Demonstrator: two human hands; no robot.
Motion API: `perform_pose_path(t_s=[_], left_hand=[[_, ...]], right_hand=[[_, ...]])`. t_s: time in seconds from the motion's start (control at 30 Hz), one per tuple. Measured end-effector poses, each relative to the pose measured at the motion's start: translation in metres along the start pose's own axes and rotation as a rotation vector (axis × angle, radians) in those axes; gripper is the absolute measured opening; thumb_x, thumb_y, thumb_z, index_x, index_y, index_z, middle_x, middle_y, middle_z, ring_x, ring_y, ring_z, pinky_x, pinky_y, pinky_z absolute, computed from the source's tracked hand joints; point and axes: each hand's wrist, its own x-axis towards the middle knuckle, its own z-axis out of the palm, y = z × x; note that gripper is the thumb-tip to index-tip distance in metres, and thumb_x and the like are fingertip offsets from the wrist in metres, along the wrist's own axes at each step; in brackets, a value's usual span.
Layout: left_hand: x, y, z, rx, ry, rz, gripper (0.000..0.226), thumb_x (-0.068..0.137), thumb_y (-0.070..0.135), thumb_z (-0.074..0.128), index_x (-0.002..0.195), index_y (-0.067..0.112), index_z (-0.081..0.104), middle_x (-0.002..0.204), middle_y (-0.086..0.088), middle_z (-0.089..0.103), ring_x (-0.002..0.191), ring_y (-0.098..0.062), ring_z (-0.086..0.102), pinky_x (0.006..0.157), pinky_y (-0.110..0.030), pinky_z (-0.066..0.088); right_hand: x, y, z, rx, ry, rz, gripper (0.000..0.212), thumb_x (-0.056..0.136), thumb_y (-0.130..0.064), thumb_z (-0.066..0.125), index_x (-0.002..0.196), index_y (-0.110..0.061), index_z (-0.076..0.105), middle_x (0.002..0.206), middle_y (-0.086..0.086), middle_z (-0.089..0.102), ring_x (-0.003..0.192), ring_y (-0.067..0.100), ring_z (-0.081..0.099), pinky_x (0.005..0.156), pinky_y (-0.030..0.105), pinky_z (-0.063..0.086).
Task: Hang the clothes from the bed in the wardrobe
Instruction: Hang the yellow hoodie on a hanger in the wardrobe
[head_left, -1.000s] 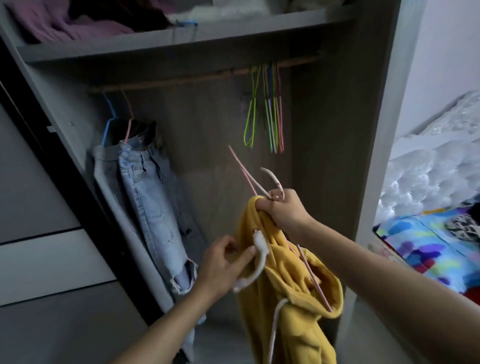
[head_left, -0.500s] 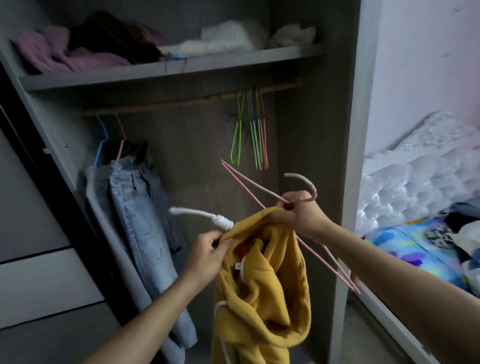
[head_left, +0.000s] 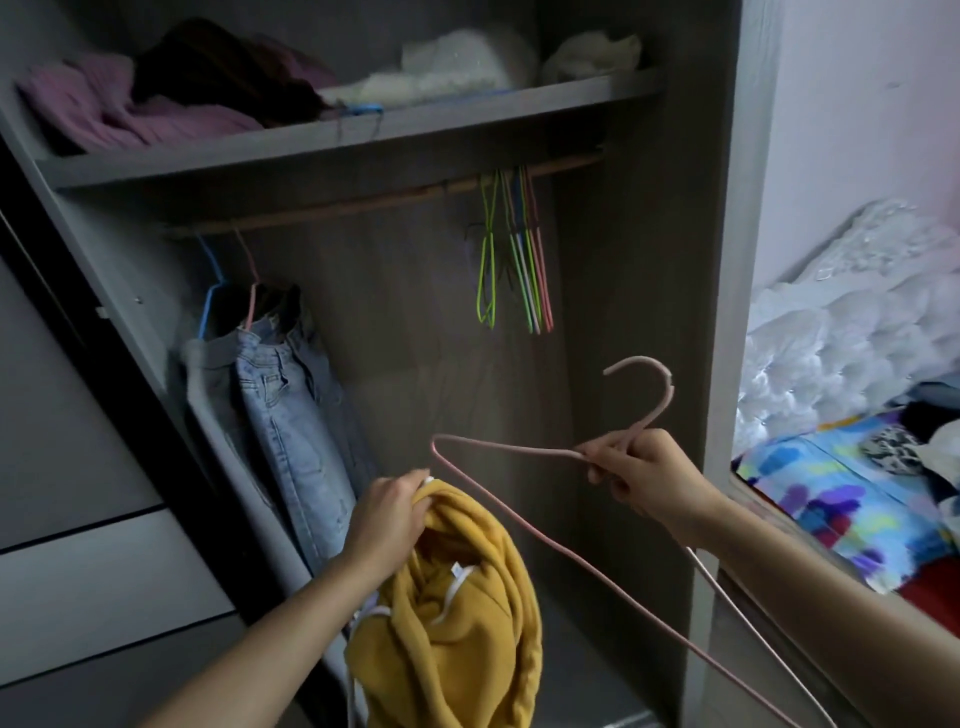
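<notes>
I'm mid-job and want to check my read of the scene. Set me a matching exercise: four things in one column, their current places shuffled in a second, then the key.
Things
1. pink hanger
2. yellow hoodie
3. jeans
4. purple garment

Places
a. hanging near the left end of the rod
b. gripped by the left hand
c. lying on the top shelf
d. held by the right hand

Pairs: 1-d, 2-b, 3-a, 4-c
</notes>
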Motion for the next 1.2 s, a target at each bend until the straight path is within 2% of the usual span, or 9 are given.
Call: perform_pose_path(t_s=[0.1, 0.33, 0.53, 0.63, 0.7, 0.77, 0.87, 1.03, 1.2], left_hand=[[0.000, -0.019, 0.005, 0.113, 0.036, -0.078, 0.015, 0.096, 0.030, 0.052, 0.094, 0.017, 0.059, 0.084, -0.005, 0.068, 0.083, -0.027, 0.064, 0.063, -0.032, 0.042], [0.011, -0.031, 0.003, 0.234, 0.132, -0.121, 0.019, 0.095, 0.027, 0.054, 0.105, 0.011, 0.054, 0.090, -0.016, 0.070, 0.087, -0.038, 0.064, 0.066, -0.040, 0.045], [0.014, -0.004, 0.002, 0.230, 0.163, 0.133, 0.016, 0.085, 0.016, 0.069, 0.095, 0.009, 0.058, 0.061, -0.010, 0.065, 0.053, -0.034, 0.062, 0.044, -0.032, 0.043], [0.004, 0.015, 0.001, 0.171, 0.219, 0.250, 0.019, 0.081, 0.011, 0.073, 0.094, 0.010, 0.060, 0.055, -0.003, 0.060, 0.044, -0.024, 0.059, 0.041, -0.024, 0.037], [-0.005, 0.014, -0.002, 0.134, 0.237, 0.298, 0.021, 0.080, 0.012, 0.074, 0.096, 0.012, 0.061, 0.053, 0.000, 0.059, 0.042, -0.020, 0.058, 0.042, -0.020, 0.033], [-0.015, 0.003, -0.007, 0.102, 0.241, 0.369, 0.016, 0.085, 0.019, 0.069, 0.100, 0.015, 0.062, 0.060, 0.002, 0.063, 0.048, -0.016, 0.060, 0.043, -0.021, 0.036], [-0.028, -0.001, -0.011, 0.040, 0.244, 0.497, 0.011, 0.095, 0.024, 0.056, 0.094, 0.015, 0.063, 0.069, 0.003, 0.065, 0.059, -0.009, 0.062, 0.053, -0.016, 0.045], [-0.030, 0.029, -0.009, -0.076, 0.213, 0.543, 0.030, 0.101, 0.029, 0.043, 0.085, 0.014, 0.063, 0.073, 0.003, 0.066, 0.068, -0.006, 0.062, 0.064, -0.015, 0.049], [-0.020, 0.003, -0.027, -0.035, 0.256, 0.474, 0.024, 0.097, 0.035, 0.050, 0.086, 0.019, 0.064, 0.084, 0.007, 0.060, 0.077, -0.007, 0.058, 0.062, -0.029, 0.051]], right_hand=[[-0.021, -0.006, -0.005, 0.077, -0.048, 0.022, 0.025, 0.096, -0.018, 0.055, 0.091, 0.002, 0.069, 0.062, 0.006, 0.058, 0.044, 0.011, 0.047, 0.039, 0.018, 0.036], [-0.028, 0.004, 0.006, 0.010, -0.102, 0.084, 0.019, 0.096, -0.011, 0.056, 0.090, -0.001, 0.071, 0.060, 0.005, 0.058, 0.045, 0.011, 0.049, 0.040, 0.017, 0.037], [0.013, 0.035, 0.076, -0.054, 0.001, 0.118, 0.024, 0.096, -0.006, 0.052, 0.091, 0.013, 0.066, 0.060, 0.009, 0.052, 0.050, 0.013, 0.045, 0.047, 0.029, 0.035], [0.027, 0.039, 0.108, 0.044, 0.020, 0.144, 0.022, 0.097, -0.011, 0.055, 0.089, -0.002, 0.072, 0.071, 0.005, 0.065, 0.066, 0.014, 0.060, 0.057, 0.025, 0.046], [0.026, 0.028, 0.112, 0.244, 0.095, 0.166, 0.022, 0.097, -0.012, 0.055, 0.087, -0.006, 0.073, 0.077, 0.005, 0.073, 0.076, 0.020, 0.069, 0.063, 0.025, 0.053], [0.022, 0.021, 0.108, 0.340, 0.192, 0.086, 0.022, 0.097, -0.015, 0.055, 0.087, -0.011, 0.075, 0.082, 0.001, 0.075, 0.080, 0.016, 0.072, 0.067, 0.026, 0.057], [0.017, 0.018, 0.110, 0.266, 0.238, -0.014, 0.022, 0.098, -0.027, 0.054, 0.093, -0.018, 0.074, 0.087, -0.005, 0.074, 0.083, 0.010, 0.071, 0.072, 0.026, 0.059], [0.024, 0.014, 0.135, 0.242, 0.230, -0.016, 0.036, 0.101, -0.020, 0.047, 0.078, -0.005, 0.071, 0.079, 0.010, 0.071, 0.079, 0.026, 0.070, 0.076, 0.044, 0.061], [0.013, 0.007, 0.112, 0.275, 0.264, -0.138, 0.028, 0.100, -0.021, 0.050, 0.085, -0.009, 0.071, 0.071, 0.000, 0.070, 0.071, 0.017, 0.070, 0.068, 0.032, 0.059]])
